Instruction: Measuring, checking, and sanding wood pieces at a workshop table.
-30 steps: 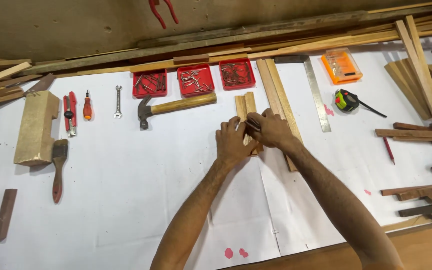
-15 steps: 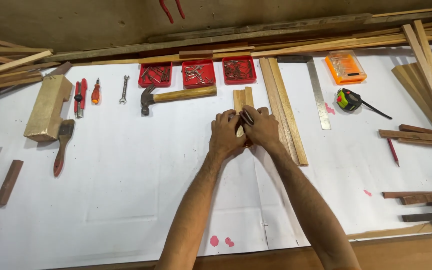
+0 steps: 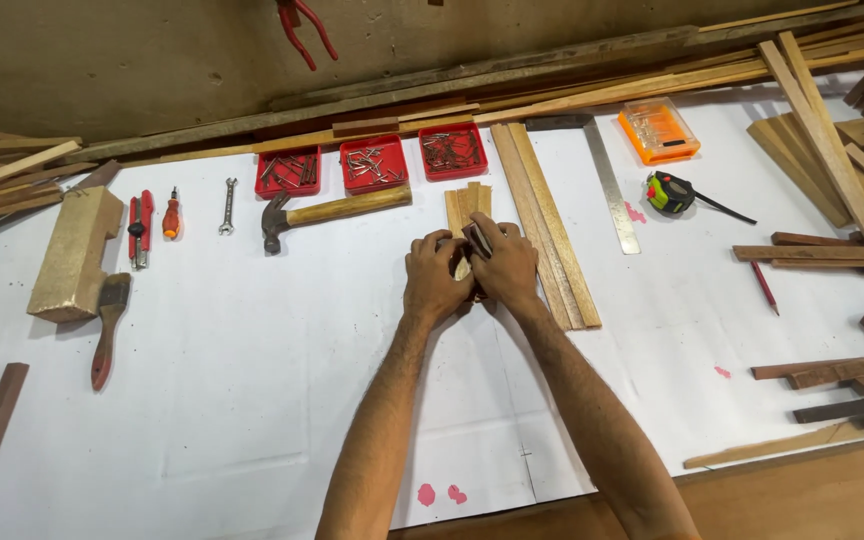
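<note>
a small bundle of short wooden strips [image 3: 468, 205] is gripped from both sides at the middle of the bench: the left hand [image 3: 434, 281] is closed round its left edge, the right hand [image 3: 504, 268] round its right edge, the fingers of both curled tight and nearly touching each other. the near ends of the strips are hidden under the hands; only the far ends are seen, side by side, and lying on the white paper sheet [image 3: 252, 380] that covers the bench. a darker small piece is pinched at the right fingertips, though what it is cannot be told.

just to the right two longer slats [image 3: 542, 225] are laid, and beyond them a steel square [image 3: 607, 185]. a hammer [image 3: 332, 212] rests to the left, behind it three red trays of nails [image 3: 372, 165].

as a judgement, the work is at an early stage: the strips are gathered and being aligned, but no nail is seen driven, the hammer lies untouched, and the joining is left to be done.
</note>
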